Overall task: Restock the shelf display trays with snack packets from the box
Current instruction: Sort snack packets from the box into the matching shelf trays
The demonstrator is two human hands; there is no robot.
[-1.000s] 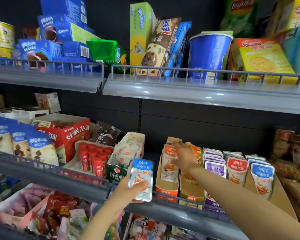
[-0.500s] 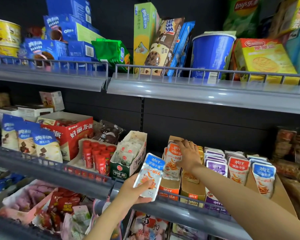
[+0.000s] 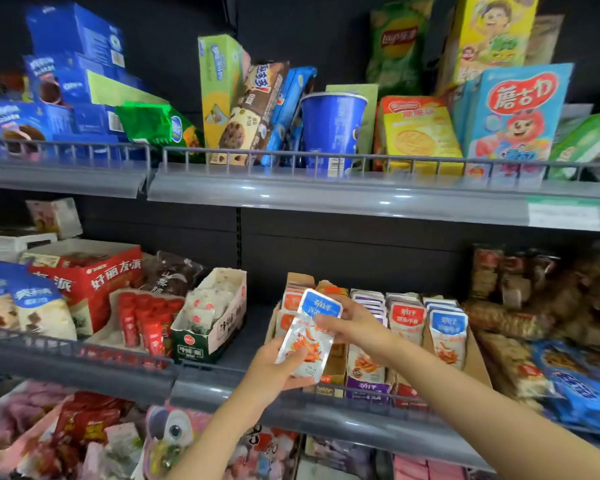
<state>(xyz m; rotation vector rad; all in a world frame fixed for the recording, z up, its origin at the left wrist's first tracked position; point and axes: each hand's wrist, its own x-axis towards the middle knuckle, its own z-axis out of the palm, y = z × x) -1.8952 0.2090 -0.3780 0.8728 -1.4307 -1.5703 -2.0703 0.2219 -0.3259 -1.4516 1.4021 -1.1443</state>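
Two hands meet on one blue-topped snack packet (image 3: 309,336), held upright just in front of the middle shelf (image 3: 343,424) and over its left-hand row of stock. The left hand (image 3: 274,370) has its grip closed round the packet's lower end, thumb across the front. The right hand (image 3: 355,323) pinches the packet's right edge near the top. Behind them, the cardboard display trays (image 3: 477,360) hold four rows of the same kind of packet, standing on end: orange-topped (image 3: 291,301), purple-topped (image 3: 369,299), red-topped (image 3: 407,318) and blue-topped (image 3: 447,327). The rows are too tightly packed for me to count the packets in each. To the left stand three more containers: a green-and-white carton (image 3: 201,348) with white sachets in it, a low tray of red tubes (image 3: 146,320), and a red box (image 3: 87,277) behind it. One blue cup (image 3: 331,129) sits on the shelf above.
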